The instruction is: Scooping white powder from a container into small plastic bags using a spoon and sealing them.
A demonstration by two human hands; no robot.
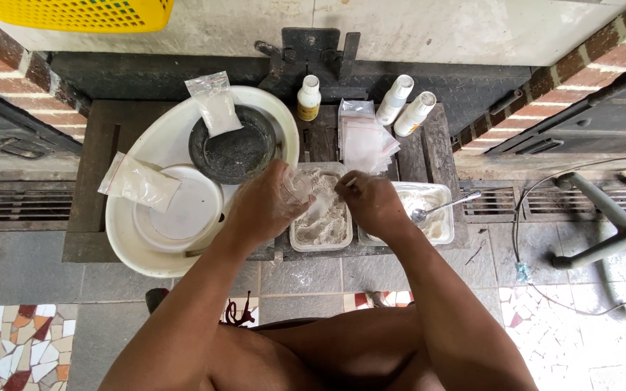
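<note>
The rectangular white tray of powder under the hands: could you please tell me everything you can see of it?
The rectangular white tray of pale powder looks like thin plastic with rounded corners. It lies flat on the dark wooden board, between the big round white basin and a second similar tray holding a metal spoon. Clumpy off-white powder fills it. Both hands, left hand and right hand, hover over it.

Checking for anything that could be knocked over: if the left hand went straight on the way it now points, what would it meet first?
Probably the right hand, which sits close opposite the left hand above the rectangular white tray of pale powder. Depth between them is unclear.
</note>
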